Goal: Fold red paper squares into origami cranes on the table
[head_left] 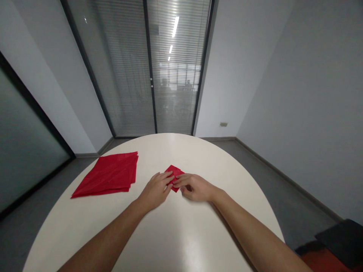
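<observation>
A small folded piece of red paper or thin cloth (pixel 171 169) lies flat near the middle of the table, one corner pointing away from me. My left hand (pixel 157 189) rests on its left side with the fingers stretched out over it. From the right, my right hand (pixel 195 187) lays its extended fingers on the same piece, the thumb bent beneath and apart from them. Both hands cover much of the red piece. Off to the left is a stack of larger red sheets (pixel 109 173), creased, with uneven edges; neither hand touches it.
The round white table (pixel 227 166) has a curved edge all around. Beyond it stands a glass partition with blinds (pixel 127 75). White walls (pixel 306 102) close in on the right. A black and orange object (pixel 340 241), perhaps a chair, is at the lower right.
</observation>
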Tool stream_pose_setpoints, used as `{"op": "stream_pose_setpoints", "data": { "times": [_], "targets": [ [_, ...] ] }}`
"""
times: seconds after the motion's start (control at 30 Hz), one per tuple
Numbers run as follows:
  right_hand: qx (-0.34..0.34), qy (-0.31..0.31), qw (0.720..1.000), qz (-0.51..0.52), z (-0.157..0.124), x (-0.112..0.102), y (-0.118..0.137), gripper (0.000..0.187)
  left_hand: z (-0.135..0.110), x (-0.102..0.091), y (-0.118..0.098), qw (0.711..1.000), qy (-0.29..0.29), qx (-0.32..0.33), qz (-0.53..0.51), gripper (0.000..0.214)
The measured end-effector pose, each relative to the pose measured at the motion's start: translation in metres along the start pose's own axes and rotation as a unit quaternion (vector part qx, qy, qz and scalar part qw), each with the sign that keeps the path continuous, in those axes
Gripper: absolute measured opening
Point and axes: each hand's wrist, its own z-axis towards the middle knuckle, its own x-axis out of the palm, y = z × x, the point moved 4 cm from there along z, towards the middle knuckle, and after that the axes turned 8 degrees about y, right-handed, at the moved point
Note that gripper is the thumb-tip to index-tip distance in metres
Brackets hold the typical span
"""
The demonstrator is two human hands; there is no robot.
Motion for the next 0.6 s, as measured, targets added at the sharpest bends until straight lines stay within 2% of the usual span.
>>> {"op": "stream_pose_setpoints", "data": {
  "times": [0.4,0.6],
  "targets": [
    [0.057,0.009,0.998,-0.006,-0.0022,-0.0015,-0.0045,0.036,-0.0022,-0.0007,0.0007,0.998,-0.028,-0.037,-0.034,0.044],
    [0.068,0.018,0.997,0.022,-0.0022,-0.0028,-0.0036,0.028,-0.0017,-0.0015,-0.0009,0.998,-0.027,-0.04,-0.047,0.047]
  ]
}}
